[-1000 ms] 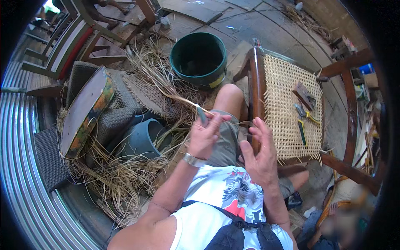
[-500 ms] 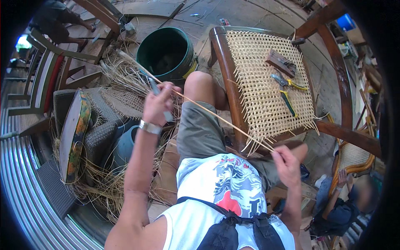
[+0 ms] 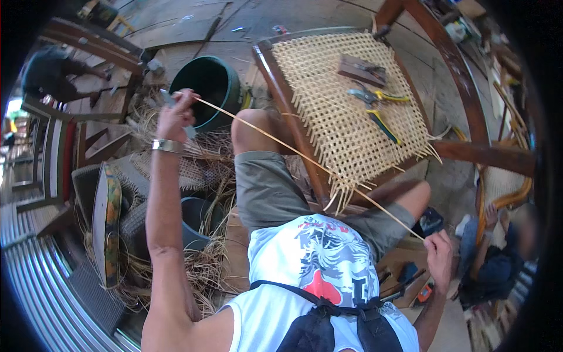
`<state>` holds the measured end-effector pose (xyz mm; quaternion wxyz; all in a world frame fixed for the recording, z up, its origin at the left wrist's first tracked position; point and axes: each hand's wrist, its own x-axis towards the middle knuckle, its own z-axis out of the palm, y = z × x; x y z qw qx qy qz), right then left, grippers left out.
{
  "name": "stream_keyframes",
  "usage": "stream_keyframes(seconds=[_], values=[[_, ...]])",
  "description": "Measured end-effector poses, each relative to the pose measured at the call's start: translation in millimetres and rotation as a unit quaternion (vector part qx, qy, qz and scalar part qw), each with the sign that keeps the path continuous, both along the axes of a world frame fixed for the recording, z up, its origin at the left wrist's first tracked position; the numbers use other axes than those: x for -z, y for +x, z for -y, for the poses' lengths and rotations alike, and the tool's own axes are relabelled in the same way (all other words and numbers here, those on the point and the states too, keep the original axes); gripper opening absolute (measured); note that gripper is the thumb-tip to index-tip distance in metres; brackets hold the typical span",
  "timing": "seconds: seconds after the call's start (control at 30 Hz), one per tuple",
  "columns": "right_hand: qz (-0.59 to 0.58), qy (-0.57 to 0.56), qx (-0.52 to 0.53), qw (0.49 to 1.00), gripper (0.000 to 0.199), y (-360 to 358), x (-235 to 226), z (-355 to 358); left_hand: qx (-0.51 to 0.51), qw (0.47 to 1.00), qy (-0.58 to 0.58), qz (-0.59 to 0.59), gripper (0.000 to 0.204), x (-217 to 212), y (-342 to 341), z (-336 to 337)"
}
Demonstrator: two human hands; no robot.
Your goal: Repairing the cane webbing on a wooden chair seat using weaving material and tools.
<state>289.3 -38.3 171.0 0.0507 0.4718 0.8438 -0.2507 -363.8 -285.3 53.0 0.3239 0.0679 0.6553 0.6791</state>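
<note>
A long pale cane strand [image 3: 305, 157] is stretched taut across my lap between both hands. My left hand [image 3: 176, 116], with a metal wristband, is raised out to the left and grips the strand's far end along with a small grey tool. My right hand [image 3: 438, 252] pinches the other end low at the right, beside my knee. In front of me stands a wooden chair frame [image 3: 287, 111] with a woven cane seat [image 3: 346, 111]. Loose strand ends hang from the seat's near edge. Yellow-handled pliers [image 3: 375, 105] and a brown block [image 3: 360, 70] lie on the weave.
A dark green bucket [image 3: 208, 88] stands on the floor left of the chair. Heaps of loose cane [image 3: 193, 264], a blue bucket [image 3: 196, 214] and woven pieces lie at my left. Another chair [image 3: 504, 188] and a seated person [image 3: 498, 258] are at the right; tools [image 3: 410, 281] lie near my right hand.
My hands have drawn apart, pulling the strand out long and taut. The left hand went up and left, the right hand down and right. My view has turned toward the chair seat.
</note>
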Motion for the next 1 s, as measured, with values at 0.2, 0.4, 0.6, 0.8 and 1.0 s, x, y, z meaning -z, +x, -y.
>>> stream_keyframes(seconds=[0.2, 0.4, 0.6, 0.8, 1.0], values=[[-0.022, -0.027, 0.042, 0.999, 0.01, 10, 37, 1, -0.016, 0.969, -0.094, -0.227, 0.057, -139, -180, 23], [-0.099, -0.068, 0.056, 0.991, 0.013, -38, 57, 4, -0.014, 0.877, -0.303, -0.372, 0.05, -180, -292, 33], [-0.22, -0.277, 0.105, 0.929, 0.019, -115, 77, 12, 0.0, 0.695, -0.454, -0.558, 0.049, -185, -151, 6], [-0.312, -0.436, 0.121, 0.835, 0.019, -139, 94, 20, 0.333, 0.916, -0.22, -0.043, 0.049, -68, 172, -32], [-0.274, -0.55, 0.105, 0.782, 0.021, -150, 83, 22, 0.333, 0.922, -0.011, 0.198, 0.033, -22, 321, -98]])
